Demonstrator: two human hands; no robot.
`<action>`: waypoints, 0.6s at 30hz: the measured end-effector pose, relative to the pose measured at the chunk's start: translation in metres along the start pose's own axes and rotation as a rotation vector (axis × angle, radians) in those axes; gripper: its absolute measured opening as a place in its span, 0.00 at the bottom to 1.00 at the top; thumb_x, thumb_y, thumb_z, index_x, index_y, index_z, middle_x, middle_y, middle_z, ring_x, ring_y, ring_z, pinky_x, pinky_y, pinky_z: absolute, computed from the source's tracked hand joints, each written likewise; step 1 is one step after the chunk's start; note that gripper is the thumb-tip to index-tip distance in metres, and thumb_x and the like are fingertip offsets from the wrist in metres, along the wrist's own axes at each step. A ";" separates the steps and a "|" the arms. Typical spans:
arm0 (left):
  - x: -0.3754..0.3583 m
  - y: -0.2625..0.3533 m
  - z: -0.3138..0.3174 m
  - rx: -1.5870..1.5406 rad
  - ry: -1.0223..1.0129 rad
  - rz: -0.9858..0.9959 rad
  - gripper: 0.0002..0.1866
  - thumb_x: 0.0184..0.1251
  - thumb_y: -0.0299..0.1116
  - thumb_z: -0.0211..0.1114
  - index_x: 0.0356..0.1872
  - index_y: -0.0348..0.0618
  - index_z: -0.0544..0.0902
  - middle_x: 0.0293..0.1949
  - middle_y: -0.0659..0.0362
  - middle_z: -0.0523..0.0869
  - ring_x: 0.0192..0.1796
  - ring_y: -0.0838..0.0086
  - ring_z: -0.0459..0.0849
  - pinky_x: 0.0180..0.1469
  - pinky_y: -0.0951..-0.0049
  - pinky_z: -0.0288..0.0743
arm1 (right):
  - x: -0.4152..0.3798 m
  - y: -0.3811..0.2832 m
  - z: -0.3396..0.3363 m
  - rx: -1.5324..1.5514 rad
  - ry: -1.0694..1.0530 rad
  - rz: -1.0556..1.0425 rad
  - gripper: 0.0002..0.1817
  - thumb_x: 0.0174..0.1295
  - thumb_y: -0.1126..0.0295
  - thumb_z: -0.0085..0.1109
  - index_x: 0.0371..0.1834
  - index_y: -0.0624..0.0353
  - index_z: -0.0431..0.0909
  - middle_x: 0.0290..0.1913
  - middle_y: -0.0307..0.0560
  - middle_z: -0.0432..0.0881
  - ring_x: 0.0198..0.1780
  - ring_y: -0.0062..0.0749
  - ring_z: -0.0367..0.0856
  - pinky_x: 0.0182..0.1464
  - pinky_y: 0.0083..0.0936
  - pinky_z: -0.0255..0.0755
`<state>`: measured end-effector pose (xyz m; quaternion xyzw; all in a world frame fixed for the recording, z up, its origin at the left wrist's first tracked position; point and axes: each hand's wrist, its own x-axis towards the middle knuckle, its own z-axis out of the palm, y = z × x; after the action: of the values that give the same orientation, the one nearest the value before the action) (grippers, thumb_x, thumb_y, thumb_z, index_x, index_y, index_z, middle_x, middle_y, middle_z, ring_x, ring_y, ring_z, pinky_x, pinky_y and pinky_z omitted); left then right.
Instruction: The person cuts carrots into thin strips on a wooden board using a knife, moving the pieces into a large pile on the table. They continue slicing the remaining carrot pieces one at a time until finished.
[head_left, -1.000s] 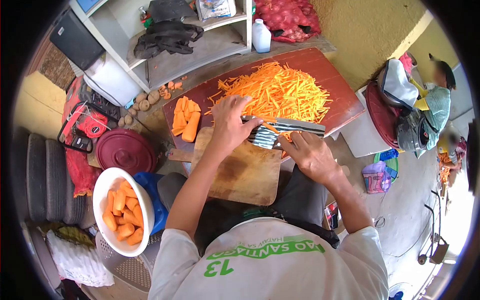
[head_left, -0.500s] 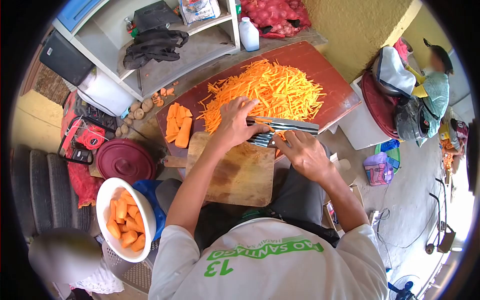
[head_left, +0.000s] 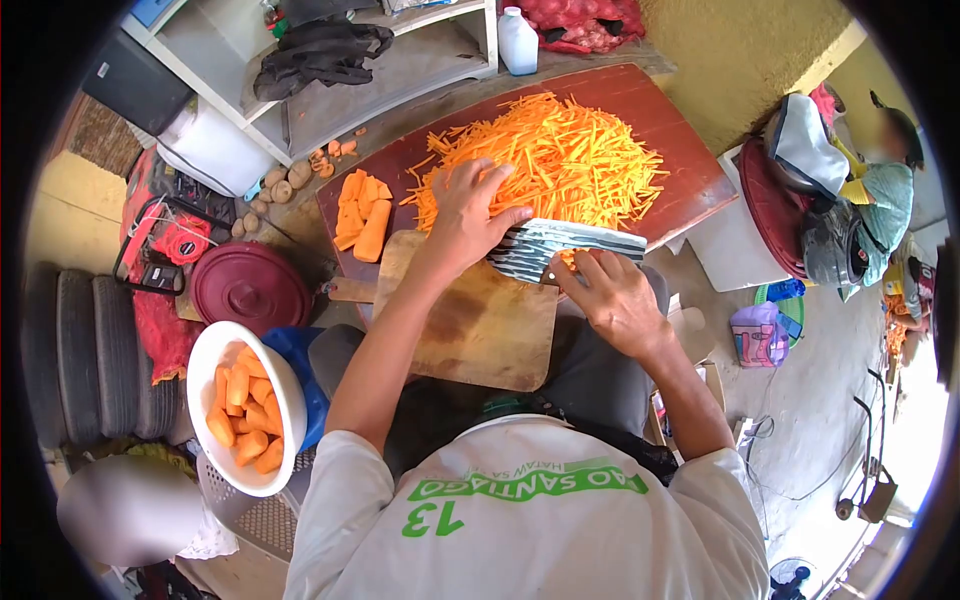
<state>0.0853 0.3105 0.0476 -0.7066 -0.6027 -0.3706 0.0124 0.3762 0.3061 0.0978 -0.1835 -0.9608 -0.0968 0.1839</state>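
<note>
Right hand closed on the handle of the knife; striped blade (broad face showing) near the far edge of the cutting board. Left hand open, fingers parted, thumb at the blade's far end. Carrot strips heaped on the red table, carrot chunks left of them.

Carrot strips on table, behind board

A blurred patch (lower left) hides a person's head. The onion sack is cut off by the top edge. The knife handle is mostly hidden under the right hand.
</note>
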 end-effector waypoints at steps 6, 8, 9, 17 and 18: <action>-0.024 -0.008 -0.003 -0.063 -0.019 -0.136 0.40 0.66 0.57 0.86 0.74 0.45 0.86 0.70 0.43 0.84 0.76 0.47 0.79 0.80 0.41 0.60 | 0.006 -0.007 0.001 -0.002 0.005 -0.031 0.27 0.64 0.69 0.69 0.69 0.56 0.87 0.51 0.45 0.84 0.55 0.38 0.87 0.54 0.35 0.86; -0.026 -0.010 -0.003 -0.077 -0.017 -0.148 0.41 0.65 0.56 0.87 0.74 0.45 0.86 0.70 0.42 0.84 0.77 0.47 0.79 0.80 0.41 0.61 | 0.005 -0.008 0.003 -0.005 0.003 -0.035 0.27 0.64 0.69 0.69 0.69 0.56 0.86 0.51 0.45 0.84 0.55 0.38 0.87 0.54 0.35 0.86; -0.027 -0.012 -0.003 -0.088 -0.011 -0.139 0.41 0.65 0.55 0.87 0.74 0.45 0.86 0.70 0.43 0.84 0.77 0.47 0.79 0.80 0.41 0.61 | 0.004 -0.009 0.002 -0.004 -0.006 -0.031 0.27 0.64 0.69 0.69 0.69 0.56 0.87 0.51 0.45 0.84 0.55 0.38 0.87 0.55 0.35 0.86; -0.031 -0.012 -0.028 0.018 0.100 -0.053 0.32 0.65 0.40 0.89 0.68 0.40 0.89 0.64 0.48 0.90 0.66 0.50 0.89 0.67 0.50 0.79 | 0.004 -0.008 -0.002 -0.054 0.073 -0.047 0.24 0.63 0.67 0.66 0.64 0.55 0.85 0.51 0.42 0.83 0.51 0.35 0.85 0.53 0.32 0.85; -0.033 -0.019 -0.027 -0.038 0.148 -0.063 0.29 0.67 0.38 0.87 0.67 0.41 0.89 0.62 0.50 0.91 0.64 0.51 0.89 0.68 0.50 0.76 | 0.004 -0.008 -0.003 -0.055 0.062 -0.041 0.24 0.63 0.67 0.66 0.64 0.55 0.85 0.51 0.42 0.83 0.51 0.35 0.85 0.53 0.32 0.85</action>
<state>0.0554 0.2757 0.0414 -0.6579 -0.6150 -0.4335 0.0319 0.3708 0.2993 0.1013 -0.1658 -0.9551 -0.1325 0.2066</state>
